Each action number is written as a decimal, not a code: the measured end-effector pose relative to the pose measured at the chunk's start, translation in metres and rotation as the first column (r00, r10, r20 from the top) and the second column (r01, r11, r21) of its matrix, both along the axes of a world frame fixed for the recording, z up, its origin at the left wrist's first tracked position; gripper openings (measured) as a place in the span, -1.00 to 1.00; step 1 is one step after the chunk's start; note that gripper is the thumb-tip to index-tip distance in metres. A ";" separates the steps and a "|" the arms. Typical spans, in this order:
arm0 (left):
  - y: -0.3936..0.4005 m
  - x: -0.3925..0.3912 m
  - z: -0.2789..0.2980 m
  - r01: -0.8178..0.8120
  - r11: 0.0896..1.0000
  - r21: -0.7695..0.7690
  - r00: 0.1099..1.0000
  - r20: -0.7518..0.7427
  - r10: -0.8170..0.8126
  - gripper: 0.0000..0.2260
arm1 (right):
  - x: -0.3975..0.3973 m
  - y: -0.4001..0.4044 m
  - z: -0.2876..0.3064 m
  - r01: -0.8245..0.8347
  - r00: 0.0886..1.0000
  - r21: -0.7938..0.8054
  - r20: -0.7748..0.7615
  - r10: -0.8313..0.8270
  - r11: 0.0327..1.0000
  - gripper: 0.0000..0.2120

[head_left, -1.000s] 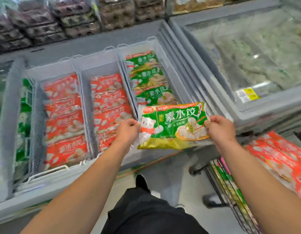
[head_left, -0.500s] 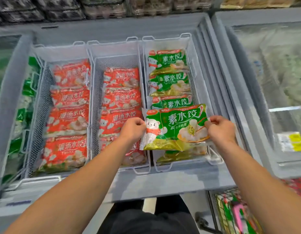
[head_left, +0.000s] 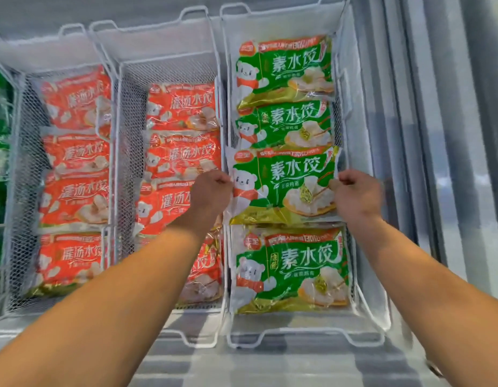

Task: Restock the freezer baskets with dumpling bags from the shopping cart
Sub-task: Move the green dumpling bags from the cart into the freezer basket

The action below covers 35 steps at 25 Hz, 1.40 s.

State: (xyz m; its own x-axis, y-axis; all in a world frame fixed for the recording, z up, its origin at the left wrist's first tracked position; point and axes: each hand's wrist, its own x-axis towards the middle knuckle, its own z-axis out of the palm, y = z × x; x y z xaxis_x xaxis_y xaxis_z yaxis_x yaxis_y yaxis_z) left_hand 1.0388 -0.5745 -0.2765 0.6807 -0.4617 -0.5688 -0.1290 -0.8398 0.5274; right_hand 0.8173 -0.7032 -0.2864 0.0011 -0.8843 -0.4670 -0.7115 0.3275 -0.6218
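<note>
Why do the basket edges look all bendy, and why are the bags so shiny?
Head view: the wide-angle lens bows the wire basket edges near the frame's sides; overhead light glares off the crinkly green bag both hands hold, and the right freezer rim smears soft.

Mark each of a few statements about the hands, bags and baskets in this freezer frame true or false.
1. Both hands hold one green dumpling bag. True: left hand and right hand pinch its side edges.
2. The held bag is over the middle basket. False: it is over the right basket.
3. The middle basket holds red dumpling bags. True.
4. The right basket holds red bags. False: green ones.
</note>
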 end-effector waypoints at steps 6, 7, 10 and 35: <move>0.012 -0.009 -0.026 0.035 0.978 0.204 0.998 0.053 -0.046 -0.91 | -0.012 0.016 -0.027 -0.051 0.989 0.128 -0.131 0.068 0.990 -0.81; 0.015 -0.010 -0.028 0.050 0.976 0.213 0.997 0.041 -0.060 -0.93 | -0.013 0.019 -0.025 -0.079 0.986 0.150 -0.135 0.099 0.986 -0.77; 0.018 -0.017 -0.021 0.110 0.980 0.164 0.988 0.093 -0.126 -0.83 | -0.009 0.029 -0.017 -0.206 0.962 0.116 -0.158 0.223 0.972 -0.55; 0.103 -0.136 0.117 0.851 0.511 -0.120 0.524 0.139 -0.840 -0.72 | -0.109 0.231 0.135 -0.021 0.987 -0.247 -0.158 -0.018 0.969 -0.73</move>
